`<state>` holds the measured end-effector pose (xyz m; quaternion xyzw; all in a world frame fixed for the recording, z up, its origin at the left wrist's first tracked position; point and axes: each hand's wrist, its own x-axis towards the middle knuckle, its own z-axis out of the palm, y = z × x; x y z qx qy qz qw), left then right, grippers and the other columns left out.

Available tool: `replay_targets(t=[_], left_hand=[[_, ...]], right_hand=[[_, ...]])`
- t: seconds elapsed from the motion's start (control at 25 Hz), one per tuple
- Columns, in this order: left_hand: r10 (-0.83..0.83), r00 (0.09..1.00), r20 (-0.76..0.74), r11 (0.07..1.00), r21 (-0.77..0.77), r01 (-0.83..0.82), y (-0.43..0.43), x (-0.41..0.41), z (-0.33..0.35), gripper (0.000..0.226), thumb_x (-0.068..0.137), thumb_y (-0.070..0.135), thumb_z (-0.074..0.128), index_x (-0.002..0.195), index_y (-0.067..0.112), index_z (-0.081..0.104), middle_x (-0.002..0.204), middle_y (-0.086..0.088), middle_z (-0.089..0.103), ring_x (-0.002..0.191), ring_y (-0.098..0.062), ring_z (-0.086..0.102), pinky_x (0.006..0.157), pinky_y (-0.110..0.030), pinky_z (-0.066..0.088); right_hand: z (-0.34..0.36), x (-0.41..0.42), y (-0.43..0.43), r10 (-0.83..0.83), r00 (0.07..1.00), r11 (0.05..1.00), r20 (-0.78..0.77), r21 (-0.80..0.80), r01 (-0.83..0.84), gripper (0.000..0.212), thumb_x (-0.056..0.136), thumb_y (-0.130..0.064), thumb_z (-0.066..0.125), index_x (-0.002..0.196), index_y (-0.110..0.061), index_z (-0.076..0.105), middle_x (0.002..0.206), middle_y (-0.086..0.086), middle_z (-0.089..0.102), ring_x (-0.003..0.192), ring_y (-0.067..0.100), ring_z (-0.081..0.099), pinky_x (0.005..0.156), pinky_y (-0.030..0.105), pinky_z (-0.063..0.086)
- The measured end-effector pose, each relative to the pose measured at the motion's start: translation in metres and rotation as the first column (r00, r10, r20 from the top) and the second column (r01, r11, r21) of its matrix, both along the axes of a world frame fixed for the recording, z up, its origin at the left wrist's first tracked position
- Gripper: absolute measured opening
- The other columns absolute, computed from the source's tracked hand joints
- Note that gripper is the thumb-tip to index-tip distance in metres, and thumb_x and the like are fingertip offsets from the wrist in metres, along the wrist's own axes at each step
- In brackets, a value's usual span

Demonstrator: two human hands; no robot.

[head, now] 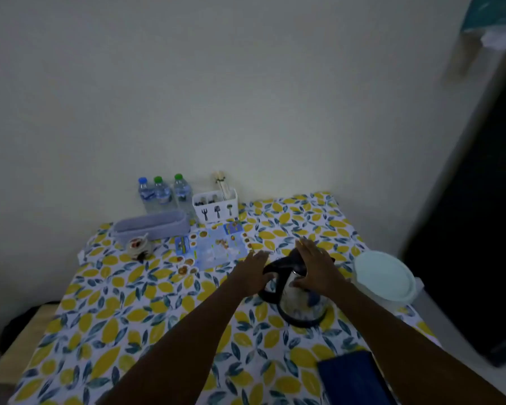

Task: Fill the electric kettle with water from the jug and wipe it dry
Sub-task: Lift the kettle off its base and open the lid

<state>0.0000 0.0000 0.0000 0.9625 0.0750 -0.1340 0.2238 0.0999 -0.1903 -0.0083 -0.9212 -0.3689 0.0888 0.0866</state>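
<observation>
A steel electric kettle with a black handle and black base stands on the lemon-print tablecloth, right of centre. My left hand is at the black handle on the kettle's left side, fingers stretched forward. My right hand lies flat across the kettle's lid, thumb down on the body. A pale jug with a round white lid stands just right of the kettle. A dark blue cloth lies at the table's near right edge.
Three water bottles stand against the wall at the back. Beside them are a white cutlery holder, a grey basket, a small cup and a printed leaflet. A dark appliance stands right of the table.
</observation>
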Motion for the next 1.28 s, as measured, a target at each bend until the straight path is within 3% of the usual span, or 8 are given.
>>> replay_targets(t=[0.16, 0.48, 0.64, 0.72, 0.8, 1.0, 1.12, 1.28], left_hand=[[0.095, 0.992, 0.082, 0.988, -0.130, -0.084, -0.012, 0.003, -0.022, 0.046, 0.101, 0.030, 0.046, 0.140, 0.011, 0.033, 0.132, -0.018, 0.053, 0.113, -0.034, 0.056, 0.092, -0.046, 0.048], [0.344, 0.923, 0.170, 0.892, -0.366, -0.265, -0.021, 0.002, -0.043, 0.033, 0.097, 0.019, 0.053, 0.129, 0.014, 0.047, 0.123, -0.010, 0.061, 0.111, -0.026, 0.059, 0.081, -0.023, 0.041], [0.356, 0.900, 0.251, 0.896, -0.366, -0.252, -0.026, -0.008, -0.044, 0.022, 0.100, 0.016, 0.048, 0.122, 0.015, 0.053, 0.097, 0.012, 0.060, 0.087, 0.005, 0.057, 0.065, 0.002, 0.040], [0.300, 0.905, 0.300, 0.924, -0.325, -0.199, -0.025, -0.016, -0.042, 0.022, 0.101, 0.019, 0.047, 0.121, 0.012, 0.051, 0.089, 0.013, 0.054, 0.078, 0.006, 0.056, 0.063, -0.007, 0.042], [0.247, 0.909, 0.335, 0.943, -0.297, -0.147, -0.019, -0.032, -0.039, 0.022, 0.101, 0.024, 0.047, 0.119, 0.012, 0.048, 0.093, 0.001, 0.053, 0.077, -0.010, 0.053, 0.061, -0.021, 0.039], [0.279, 0.896, 0.347, 0.941, -0.286, -0.182, 0.013, -0.086, -0.036, 0.023, 0.101, 0.029, 0.046, 0.120, 0.017, 0.047, 0.101, -0.005, 0.058, 0.083, -0.021, 0.057, 0.070, -0.034, 0.046], [0.277, 0.890, 0.361, 0.946, -0.265, -0.186, 0.031, -0.126, -0.043, 0.025, 0.101, 0.029, 0.046, 0.123, 0.017, 0.046, 0.106, -0.003, 0.057, 0.085, -0.019, 0.057, 0.071, -0.034, 0.045], [0.322, 0.876, 0.360, 0.938, -0.250, -0.242, 0.052, -0.174, -0.055, 0.022, 0.101, 0.029, 0.047, 0.121, 0.021, 0.046, 0.099, 0.004, 0.056, 0.079, -0.008, 0.056, 0.065, -0.024, 0.041]], right_hand=[[-0.014, -0.003, 0.002, -0.093, 0.991, 0.988, 0.092, 0.128, 0.081, 0.114, 0.072, -0.062, 0.071, 0.154, -0.013, 0.009, 0.163, 0.007, 0.013, 0.150, 0.025, 0.011, 0.120, 0.047, 0.020], [-0.028, -0.006, 0.003, -0.164, 0.984, 0.952, 0.075, 0.273, 0.138, 0.107, 0.063, -0.052, 0.083, 0.148, -0.011, 0.032, 0.152, 0.013, 0.037, 0.143, 0.035, 0.028, 0.115, 0.051, 0.029], [-0.026, -0.013, -0.002, -0.179, 0.982, 0.931, 0.064, 0.333, 0.148, 0.105, 0.062, -0.045, 0.085, 0.146, -0.009, 0.034, 0.151, 0.014, 0.038, 0.142, 0.036, 0.029, 0.112, 0.056, 0.034], [-0.024, -0.018, -0.005, -0.165, 0.983, 0.927, 0.084, 0.353, 0.125, 0.107, 0.063, -0.045, 0.086, 0.147, -0.008, 0.032, 0.152, 0.015, 0.036, 0.142, 0.036, 0.029, 0.112, 0.056, 0.033], [-0.019, -0.027, -0.007, -0.141, 0.987, 0.924, 0.075, 0.369, 0.104, 0.111, 0.063, -0.047, 0.085, 0.149, -0.008, 0.026, 0.154, 0.016, 0.033, 0.144, 0.035, 0.027, 0.114, 0.053, 0.030], [-0.015, -0.073, 0.006, -0.009, 0.998, 0.925, 0.058, 0.379, -0.014, 0.118, 0.066, -0.050, 0.082, 0.153, -0.009, 0.014, 0.160, 0.011, 0.021, 0.149, 0.023, 0.016, 0.118, 0.041, 0.022], [-0.025, -0.105, 0.016, 0.063, 0.998, 0.919, -0.007, 0.391, -0.055, 0.120, 0.068, -0.054, 0.079, 0.154, -0.014, 0.005, 0.163, 0.005, 0.011, 0.147, 0.011, 0.003, 0.118, 0.031, 0.014], [-0.047, -0.137, 0.028, 0.122, 0.991, 0.930, -0.063, 0.356, -0.092, 0.118, 0.072, -0.061, 0.071, 0.154, -0.013, 0.001, 0.163, 0.001, 0.004, 0.149, 0.013, -0.002, 0.120, 0.032, 0.004]])
